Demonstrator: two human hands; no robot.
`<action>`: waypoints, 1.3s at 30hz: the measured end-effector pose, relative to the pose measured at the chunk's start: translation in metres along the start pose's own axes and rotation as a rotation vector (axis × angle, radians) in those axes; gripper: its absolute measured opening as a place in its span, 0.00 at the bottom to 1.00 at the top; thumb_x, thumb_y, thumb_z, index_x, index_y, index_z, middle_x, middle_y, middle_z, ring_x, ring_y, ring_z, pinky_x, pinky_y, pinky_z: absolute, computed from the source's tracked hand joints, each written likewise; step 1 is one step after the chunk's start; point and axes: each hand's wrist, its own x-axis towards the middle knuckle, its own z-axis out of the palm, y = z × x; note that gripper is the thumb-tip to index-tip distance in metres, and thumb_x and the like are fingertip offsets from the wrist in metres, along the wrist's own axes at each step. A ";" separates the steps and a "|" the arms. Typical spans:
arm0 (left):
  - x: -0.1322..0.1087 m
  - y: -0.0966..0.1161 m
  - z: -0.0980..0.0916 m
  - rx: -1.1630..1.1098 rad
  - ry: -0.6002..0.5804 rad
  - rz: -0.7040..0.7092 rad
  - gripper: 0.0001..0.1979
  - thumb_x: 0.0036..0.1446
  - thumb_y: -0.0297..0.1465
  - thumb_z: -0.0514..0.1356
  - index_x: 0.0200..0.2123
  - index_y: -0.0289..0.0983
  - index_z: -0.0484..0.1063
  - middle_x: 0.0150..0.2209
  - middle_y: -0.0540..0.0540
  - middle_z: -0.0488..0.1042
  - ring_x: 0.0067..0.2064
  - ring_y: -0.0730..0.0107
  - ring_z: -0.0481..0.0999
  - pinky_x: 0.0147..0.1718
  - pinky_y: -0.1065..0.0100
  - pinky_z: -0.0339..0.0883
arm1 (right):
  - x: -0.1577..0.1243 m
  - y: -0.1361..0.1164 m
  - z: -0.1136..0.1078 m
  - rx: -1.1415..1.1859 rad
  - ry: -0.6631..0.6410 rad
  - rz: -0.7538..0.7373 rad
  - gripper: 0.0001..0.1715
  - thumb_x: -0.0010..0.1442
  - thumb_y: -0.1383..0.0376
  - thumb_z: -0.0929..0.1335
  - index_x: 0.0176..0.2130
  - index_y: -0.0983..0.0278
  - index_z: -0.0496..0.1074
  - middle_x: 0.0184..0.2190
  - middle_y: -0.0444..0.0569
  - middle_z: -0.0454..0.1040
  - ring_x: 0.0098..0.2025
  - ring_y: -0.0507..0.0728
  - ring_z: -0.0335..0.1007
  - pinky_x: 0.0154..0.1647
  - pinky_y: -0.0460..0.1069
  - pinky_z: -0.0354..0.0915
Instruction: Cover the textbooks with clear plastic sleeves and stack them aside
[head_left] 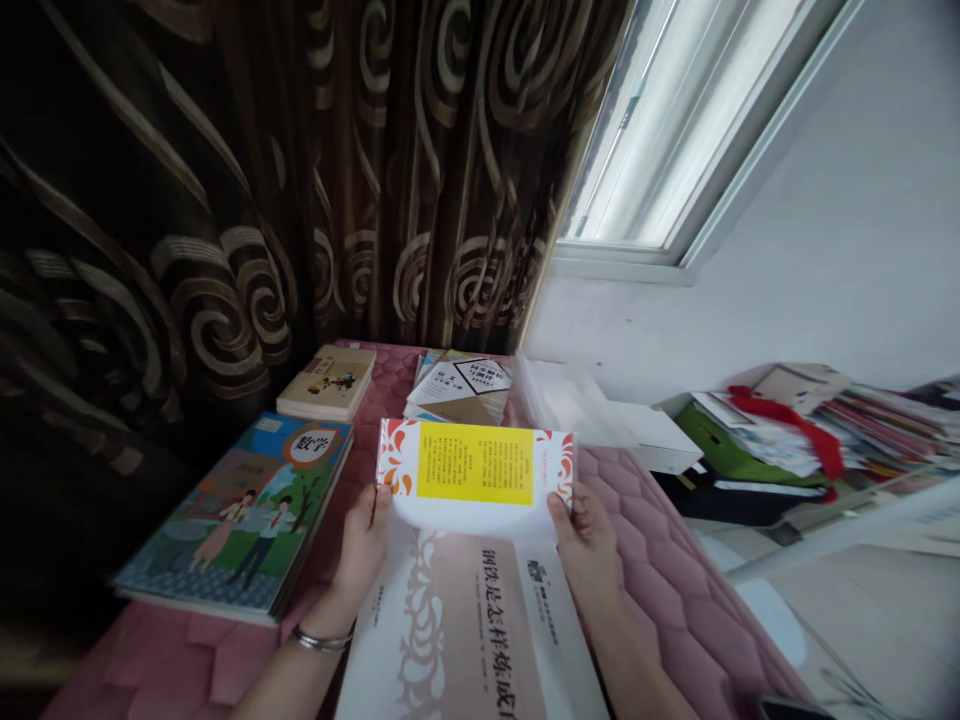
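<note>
Both my hands hold up a white book [474, 468] with a yellow panel and orange swirls, just above a larger white and brown book [465, 630] lying on the pink quilted surface [660, 580]. My left hand [365, 540] grips its lower left corner, fingers curled; a bracelet sits on that wrist. My right hand [586, 540] grips its lower right corner. A stack of illustrated textbooks [244, 515] lies just left of my left hand.
A beige book [328, 381] and a small pile of books [461, 390] lie further back by the dark patterned curtain [225, 200]. White boxes [637, 430] and a cluttered heap of papers and books [810, 430] are at right under the window [675, 130].
</note>
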 end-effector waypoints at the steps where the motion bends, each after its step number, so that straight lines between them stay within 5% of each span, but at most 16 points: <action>1: 0.000 -0.001 0.000 0.007 0.001 0.000 0.21 0.55 0.50 0.58 0.30 0.36 0.73 0.27 0.46 0.76 0.29 0.65 0.72 0.30 0.67 0.65 | 0.001 0.001 0.000 -0.006 0.000 0.005 0.25 0.50 0.50 0.74 0.41 0.63 0.72 0.39 0.53 0.79 0.42 0.62 0.76 0.42 0.55 0.72; 7: 0.002 0.001 0.000 -0.005 0.004 -0.030 0.23 0.52 0.52 0.59 0.27 0.36 0.73 0.26 0.47 0.75 0.29 0.66 0.72 0.30 0.68 0.65 | 0.001 0.004 -0.001 -0.068 0.023 0.017 0.25 0.51 0.48 0.73 0.40 0.63 0.71 0.38 0.52 0.79 0.39 0.61 0.75 0.37 0.54 0.72; 15: 0.000 0.006 0.000 -0.184 -0.053 -0.120 0.23 0.51 0.50 0.61 0.36 0.35 0.76 0.37 0.43 0.80 0.38 0.61 0.76 0.38 0.65 0.69 | 0.000 0.006 0.002 -0.071 0.042 0.051 0.26 0.50 0.45 0.72 0.39 0.62 0.70 0.35 0.51 0.78 0.37 0.60 0.75 0.35 0.53 0.71; 20: 0.001 0.006 0.000 -0.145 -0.062 -0.102 0.23 0.49 0.51 0.62 0.30 0.35 0.75 0.31 0.45 0.78 0.33 0.64 0.74 0.34 0.66 0.68 | 0.000 0.012 0.000 -0.067 0.035 0.036 0.24 0.51 0.47 0.72 0.39 0.62 0.71 0.35 0.49 0.78 0.35 0.59 0.74 0.34 0.52 0.70; 31: 0.006 0.008 0.003 -0.099 -0.034 -0.109 0.23 0.50 0.50 0.62 0.34 0.33 0.77 0.34 0.42 0.80 0.34 0.62 0.77 0.33 0.67 0.69 | 0.004 0.016 0.004 -0.160 0.061 0.039 0.24 0.52 0.45 0.70 0.36 0.62 0.70 0.27 0.46 0.75 0.26 0.56 0.68 0.24 0.49 0.64; 39: 0.015 -0.003 -0.003 -0.045 -0.122 -0.084 0.24 0.42 0.45 0.68 0.39 0.35 0.72 0.38 0.42 0.80 0.39 0.58 0.79 0.38 0.61 0.71 | 0.011 0.009 0.009 -0.350 0.141 -0.059 0.28 0.51 0.41 0.67 0.35 0.62 0.70 0.29 0.50 0.77 0.29 0.58 0.69 0.29 0.51 0.64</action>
